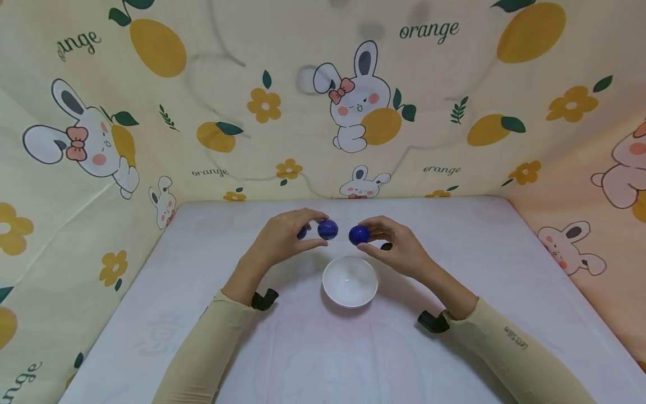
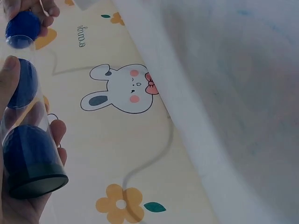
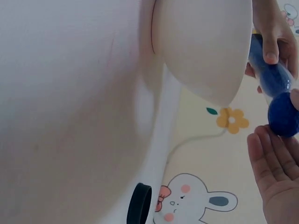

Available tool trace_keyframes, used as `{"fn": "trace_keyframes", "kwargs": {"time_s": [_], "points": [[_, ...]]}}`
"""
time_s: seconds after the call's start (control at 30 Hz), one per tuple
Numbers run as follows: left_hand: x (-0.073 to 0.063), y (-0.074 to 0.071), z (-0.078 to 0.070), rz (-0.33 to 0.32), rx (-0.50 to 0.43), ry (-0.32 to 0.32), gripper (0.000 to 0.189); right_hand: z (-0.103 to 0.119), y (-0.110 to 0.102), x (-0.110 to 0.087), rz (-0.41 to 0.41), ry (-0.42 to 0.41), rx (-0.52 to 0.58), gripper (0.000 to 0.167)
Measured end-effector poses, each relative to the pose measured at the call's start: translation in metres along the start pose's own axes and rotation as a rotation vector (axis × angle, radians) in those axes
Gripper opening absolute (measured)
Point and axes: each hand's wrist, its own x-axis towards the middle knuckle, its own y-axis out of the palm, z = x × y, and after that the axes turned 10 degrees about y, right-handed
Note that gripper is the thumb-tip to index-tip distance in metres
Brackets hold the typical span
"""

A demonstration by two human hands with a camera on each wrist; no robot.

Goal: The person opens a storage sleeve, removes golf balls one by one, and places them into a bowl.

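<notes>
My left hand (image 1: 285, 238) grips a clear tube (image 2: 35, 114) with a dark green end cap (image 2: 37, 184). Inside it are two blue balls, one by the cap (image 2: 30, 149) and one nearer the open mouth (image 1: 328, 229). A third blue ball (image 1: 359, 234) is pinched between the fingertips and thumb of my right hand (image 1: 398, 247). That ball is at the tube's mouth in the left wrist view; whether it has entered cannot be told. Both hands are raised above the table, behind a white bowl (image 1: 350, 282).
A dark green cap (image 3: 139, 205) stands on the white table (image 1: 313, 348), partly hidden behind my right hand in the head view. Patterned cloth (image 1: 303, 112) rises behind the table and on both sides. The bowl stands between my forearms.
</notes>
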Motion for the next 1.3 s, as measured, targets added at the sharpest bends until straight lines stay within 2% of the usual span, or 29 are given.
{"fn": "trace_keyframes", "kwargs": {"time_s": [0.27,0.7,1.07,1.3], "points": [[-0.001,-0.001,0.003,-0.033,0.001,0.027,0.060,-0.002,-0.004,-0.002,0.048,0.037,-0.070,0.049],[-0.002,-0.003,0.005,-0.033,0.011,0.027,0.058,-0.005,0.000,-0.008,0.160,-0.017,-0.162,0.046],[-0.002,-0.004,0.004,-0.039,0.012,0.026,0.059,-0.005,0.003,-0.013,0.207,-0.066,-0.172,0.047],[-0.002,-0.003,0.005,-0.033,0.012,0.015,0.059,-0.004,0.007,-0.015,0.227,-0.097,-0.233,0.046]]}}
